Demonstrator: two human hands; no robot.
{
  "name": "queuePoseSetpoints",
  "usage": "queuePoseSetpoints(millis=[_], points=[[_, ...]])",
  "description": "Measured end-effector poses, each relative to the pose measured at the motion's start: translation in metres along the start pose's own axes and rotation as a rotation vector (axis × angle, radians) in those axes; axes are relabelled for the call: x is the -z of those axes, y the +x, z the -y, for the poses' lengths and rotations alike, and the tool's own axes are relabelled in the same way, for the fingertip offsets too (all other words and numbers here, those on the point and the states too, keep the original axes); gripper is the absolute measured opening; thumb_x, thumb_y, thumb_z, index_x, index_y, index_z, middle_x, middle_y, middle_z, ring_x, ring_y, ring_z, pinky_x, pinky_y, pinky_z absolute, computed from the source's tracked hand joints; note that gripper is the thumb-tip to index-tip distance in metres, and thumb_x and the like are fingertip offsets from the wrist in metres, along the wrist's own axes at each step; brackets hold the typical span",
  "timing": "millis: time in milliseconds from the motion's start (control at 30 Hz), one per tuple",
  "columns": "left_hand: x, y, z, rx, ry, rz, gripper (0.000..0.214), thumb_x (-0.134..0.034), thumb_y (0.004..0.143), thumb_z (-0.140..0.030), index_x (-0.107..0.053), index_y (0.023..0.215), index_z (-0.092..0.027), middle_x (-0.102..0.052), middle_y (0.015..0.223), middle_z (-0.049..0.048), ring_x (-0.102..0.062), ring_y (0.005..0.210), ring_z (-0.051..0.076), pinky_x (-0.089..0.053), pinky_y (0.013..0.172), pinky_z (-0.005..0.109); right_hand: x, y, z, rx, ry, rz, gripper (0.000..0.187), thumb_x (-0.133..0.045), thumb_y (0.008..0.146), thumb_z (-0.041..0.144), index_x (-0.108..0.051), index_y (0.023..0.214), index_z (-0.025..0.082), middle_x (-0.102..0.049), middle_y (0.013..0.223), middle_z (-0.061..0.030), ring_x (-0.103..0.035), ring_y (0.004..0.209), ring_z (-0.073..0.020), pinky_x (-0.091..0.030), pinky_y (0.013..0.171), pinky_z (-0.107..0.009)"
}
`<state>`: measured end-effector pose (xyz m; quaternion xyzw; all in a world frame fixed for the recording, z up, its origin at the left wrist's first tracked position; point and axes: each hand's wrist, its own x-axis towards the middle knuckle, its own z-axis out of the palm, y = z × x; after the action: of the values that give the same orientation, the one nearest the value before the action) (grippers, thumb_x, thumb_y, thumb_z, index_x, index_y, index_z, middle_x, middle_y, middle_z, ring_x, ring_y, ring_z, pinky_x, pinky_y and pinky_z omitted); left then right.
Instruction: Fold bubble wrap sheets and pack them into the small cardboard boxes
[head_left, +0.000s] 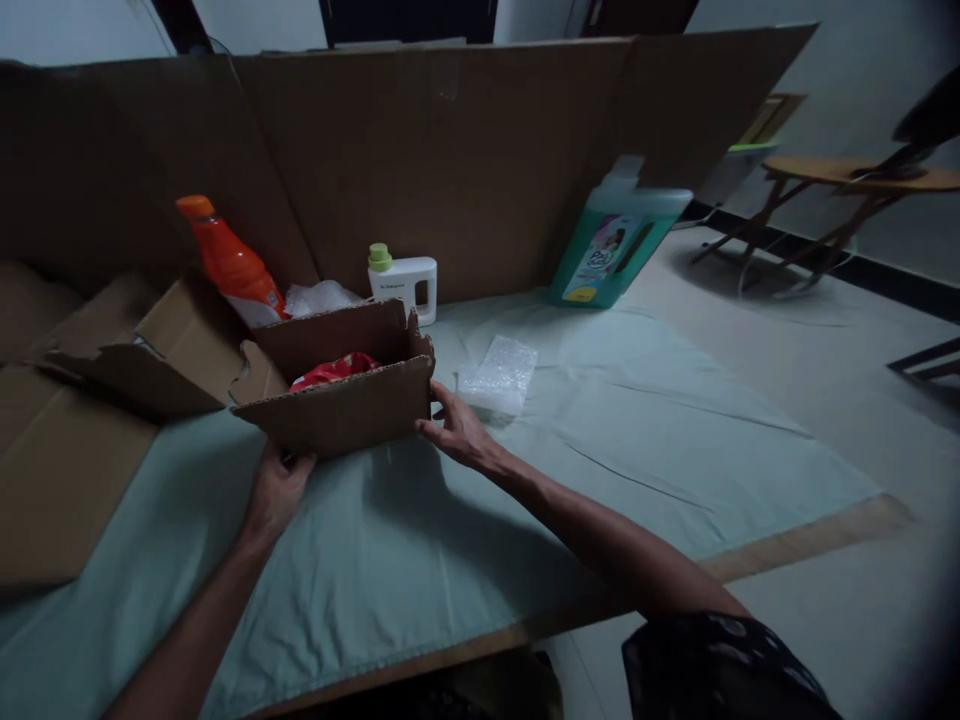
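Holding open-topped cardboard box [352, 412]; red packet [335, 370] inside.

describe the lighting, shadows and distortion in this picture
head view: dim, cool light; head view: soft shadow on the pale green cloth below the open brown cardboard box; head view: right corners darken, and the translucent green plastic jug appears to lean outward
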<state>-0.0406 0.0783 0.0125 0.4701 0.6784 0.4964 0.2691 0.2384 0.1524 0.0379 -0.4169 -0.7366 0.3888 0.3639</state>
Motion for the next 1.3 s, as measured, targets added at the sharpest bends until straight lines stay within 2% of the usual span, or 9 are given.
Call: queuePoseSetpoints(millis=[233,333,467,567,733,833,933,1067,1300], points=[[-0.009,0.036,-0.001,-0.005,-0.032,-0.071,0.054,-0.066,0.068,-0.023,-0.058,0.12,-0.016,-0.067,0.125,0.0137,-0.062,0.123,0.03,-0.047,0.111,0.046,-0.01,0.022,-0.003,-0.034,0.053,0.029,0.075,-0.063,0.08,0.023,-0.042,0.151,0.017,-0.062,0.136,-0.0138,-0.066,0.107,-0.0251,-0.058,0.086,-0.04],[-0.002,0.045,0.0,0.004,-0.056,-0.072,0.062,-0.065,0.069,-0.019,-0.054,0.13,-0.017,-0.065,0.129,0.0138,-0.063,0.122,0.028,-0.045,0.112,0.046,0.009,0.018,-0.008,0.056,-0.111,-0.021,0.061,-0.061,0.085,0.026,-0.052,0.144,0.02,-0.06,0.142,-0.0128,-0.06,0.123,-0.0274,-0.054,0.097,-0.044],[0.005,0.015,0.01,0.0,-0.031,-0.081,0.073,-0.069,0.077,-0.026,-0.043,0.145,-0.02,-0.063,0.132,0.014,-0.064,0.121,0.028,-0.047,0.111,0.049,0.066,0.011,-0.022,0.0,-0.631,-0.216,0.051,-0.066,0.086,0.035,-0.062,0.134,0.017,-0.061,0.142,-0.0172,-0.054,0.13,-0.0362,-0.041,0.109,-0.057],[-0.003,-0.034,0.014,-0.093,0.026,-0.065,0.074,-0.067,0.083,-0.032,-0.039,0.15,-0.022,-0.055,0.145,0.0165,-0.059,0.13,0.03,-0.045,0.113,0.051,0.09,0.004,-0.032,-0.148,-0.799,-0.113,0.049,-0.073,0.08,0.032,-0.067,0.126,0.014,-0.072,0.122,-0.0192,-0.062,0.117,-0.0385,-0.045,0.1,-0.055],[-0.018,-0.102,0.006,-0.178,0.038,0.073,0.069,-0.061,0.088,-0.031,-0.037,0.152,-0.022,-0.049,0.152,0.0183,-0.056,0.134,0.031,-0.047,0.111,0.054,0.069,-0.052,-0.021,-0.005,-0.719,0.062,0.022,-0.061,0.087,0.018,-0.074,0.105,0.021,-0.076,0.113,-0.0087,-0.067,0.113,-0.0263,-0.046,0.102,-0.043],[-0.01,-0.116,0.005,-0.182,0.071,0.081,0.066,-0.061,0.088,-0.03,-0.039,0.151,-0.021,-0.052,0.149,0.0179,-0.055,0.134,0.031,-0.046,0.111,0.054,0.068,-0.103,-0.005,0.142,-0.557,0.221,0.032,-0.069,0.088,0.034,-0.072,0.119,0.026,-0.069,0.132,-0.0089,-0.06,0.128,-0.0294,-0.045,0.106,-0.05],[-0.002,-0.114,0.007,-0.212,0.125,0.066,0.062,-0.06,0.088,-0.03,-0.045,0.147,-0.018,-0.056,0.144,0.0181,-0.057,0.133,0.031,-0.045,0.112,0.055,0.079,-0.126,0.01,0.079,-0.373,0.232,0.038,-0.067,0.09,0.049,-0.071,0.12,0.027,-0.065,0.138,-0.01,-0.06,0.127,-0.0311,-0.052,0.099,-0.049],[-0.016,-0.105,-0.001,-0.344,0.208,0.118,0.049,-0.059,0.085,-0.026,-0.057,0.133,-0.015,-0.062,0.137,0.0172,-0.059,0.129,0.03,-0.046,0.113,0.051,0.07,-0.095,0.02,-0.043,-0.403,0.092,0.03,-0.058,0.097,0.041,-0.071,0.117,0.022,-0.071,0.127,-0.0098,-0.067,0.117,-0.0261,-0.054,0.096,-0.041],[-0.071,-0.11,-0.036,-0.315,0.364,0.382,0.05,-0.066,0.079,-0.023,-0.062,0.128,-0.017,-0.068,0.131,0.0138,-0.059,0.125,0.031,-0.044,0.113,0.049,0.017,-0.05,0.012,-0.133,-0.781,0.185,0.037,-0.068,0.084,0.019,-0.071,0.12,0.015,-0.075,0.117,-0.0165,-0.068,0.11,-0.0316,-0.048,0.095,-0.042]])
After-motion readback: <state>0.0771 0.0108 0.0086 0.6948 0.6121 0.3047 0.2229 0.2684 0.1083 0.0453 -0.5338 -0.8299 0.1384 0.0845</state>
